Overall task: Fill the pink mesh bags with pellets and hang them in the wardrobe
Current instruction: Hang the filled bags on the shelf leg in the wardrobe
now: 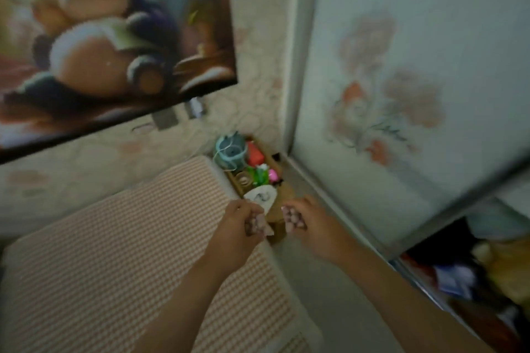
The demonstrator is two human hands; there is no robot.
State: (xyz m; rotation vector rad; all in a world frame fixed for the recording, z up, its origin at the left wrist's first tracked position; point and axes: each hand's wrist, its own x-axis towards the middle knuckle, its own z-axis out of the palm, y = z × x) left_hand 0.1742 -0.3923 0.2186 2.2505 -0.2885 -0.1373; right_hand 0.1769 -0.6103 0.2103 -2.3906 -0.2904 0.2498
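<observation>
A home bedroom: a bed point(114, 252) with a checked cover, a cartoon poster point(109, 37) on patterned wallpaper, and a sliding wardrobe door point(415, 66) printed with flowers.

Each hand — left hand point(239, 222), right hand point(304, 216) — clutches a pellet-filled pink mesh bag point(255, 225).

I see soft woven cloth on the bed cover point(114, 252), checked and matt. The bags point(294, 219) in my hands look like fine pink mesh, bumpy over the pellets inside. The wardrobe door point(401, 80) seems frosted glass, smooth with a dull sheen, framed in brushed metal. The wall poster point(109, 37) looks slightly glossy; the wallpaper point(255, 66) looks matt.
</observation>
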